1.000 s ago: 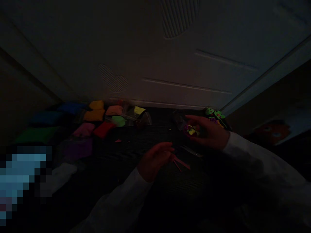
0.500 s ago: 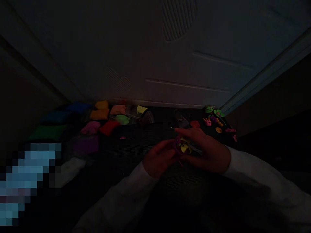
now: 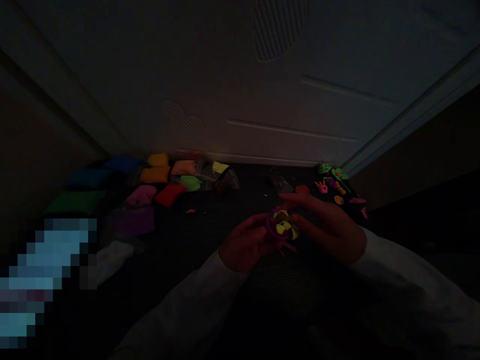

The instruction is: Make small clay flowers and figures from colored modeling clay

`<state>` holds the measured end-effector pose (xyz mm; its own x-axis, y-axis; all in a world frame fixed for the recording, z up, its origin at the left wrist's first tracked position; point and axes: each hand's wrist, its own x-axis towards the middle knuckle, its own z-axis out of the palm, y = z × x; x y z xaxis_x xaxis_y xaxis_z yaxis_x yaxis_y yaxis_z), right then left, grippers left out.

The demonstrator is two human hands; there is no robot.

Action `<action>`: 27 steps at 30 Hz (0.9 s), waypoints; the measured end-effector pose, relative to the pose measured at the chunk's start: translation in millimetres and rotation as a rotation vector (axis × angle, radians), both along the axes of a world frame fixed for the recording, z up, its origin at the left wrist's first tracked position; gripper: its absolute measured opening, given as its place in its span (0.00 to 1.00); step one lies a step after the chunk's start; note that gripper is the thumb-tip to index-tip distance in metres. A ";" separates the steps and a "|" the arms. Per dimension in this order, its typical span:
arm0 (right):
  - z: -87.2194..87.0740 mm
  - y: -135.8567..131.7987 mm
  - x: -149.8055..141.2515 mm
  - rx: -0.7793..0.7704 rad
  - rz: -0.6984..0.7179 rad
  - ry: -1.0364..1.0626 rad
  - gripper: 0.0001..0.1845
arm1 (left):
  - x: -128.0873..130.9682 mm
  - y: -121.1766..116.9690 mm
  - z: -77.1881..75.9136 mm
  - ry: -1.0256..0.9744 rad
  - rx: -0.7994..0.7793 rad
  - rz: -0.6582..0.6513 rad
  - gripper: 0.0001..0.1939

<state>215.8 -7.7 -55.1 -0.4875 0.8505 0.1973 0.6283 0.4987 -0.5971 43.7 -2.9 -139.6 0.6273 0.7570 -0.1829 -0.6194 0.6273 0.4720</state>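
The room is very dark. My left hand point(image 3: 243, 242) is closed around the near left side of a small purple cup-shaped piece point(image 3: 270, 231), which looks like modelling clay. Yellow petal-like pieces point(image 3: 282, 227) and a bit of green fill its top. On its right side is my right hand point(image 3: 326, 222), fingers stretched out and apart, the tips at the rim beside the yellow pieces. Whether they touch it I cannot tell. Below the cup lie thin pink strips point(image 3: 288, 247) on the dark surface.
Bags of coloured clay lie at left, among them orange point(image 3: 155, 174), red point(image 3: 170, 195), purple point(image 3: 134, 220) and green point(image 3: 75, 202). Small clay figures stand at right, with a pink crown-like piece point(image 3: 321, 187) and a yellow disc point(image 3: 339, 200). A pale panelled door point(image 3: 225, 75) rises behind.
My right hand has drawn slightly right and its fingers have shifted at the rim, showing more of the yellow pieces. The cup, still in my left hand, has tilted a little.
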 end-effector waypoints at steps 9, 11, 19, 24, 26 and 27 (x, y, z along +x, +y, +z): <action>-0.1 -0.8 -1.9 0.059 -0.041 -0.043 0.17 | 1.6 0.6 1.4 0.024 -0.025 0.026 0.11; 0.6 -0.2 -1.0 0.058 -0.044 -0.062 0.15 | 2.3 0.9 2.1 0.024 -0.028 0.033 0.10; -2.7 4.6 1.0 0.075 -0.033 -0.089 0.12 | 3.6 1.3 0.9 0.081 -0.038 0.053 0.10; -7.5 7.0 0.7 0.136 -0.020 -0.123 0.12 | 6.1 2.2 -1.8 0.147 -0.057 0.098 0.10; -8.3 7.6 0.6 0.148 -0.014 -0.129 0.12 | 6.7 2.8 -2.6 0.162 -0.061 0.115 0.10; -8.6 7.8 0.6 0.147 -0.012 -0.132 0.12 | 6.8 3.1 -3.1 0.166 -0.059 0.118 0.10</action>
<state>216.4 0.1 -63.7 -0.5071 0.8233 0.2551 0.7030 0.5663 -0.4302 50.4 0.2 -142.7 0.4923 0.8087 -0.3220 -0.6075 0.5841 0.5383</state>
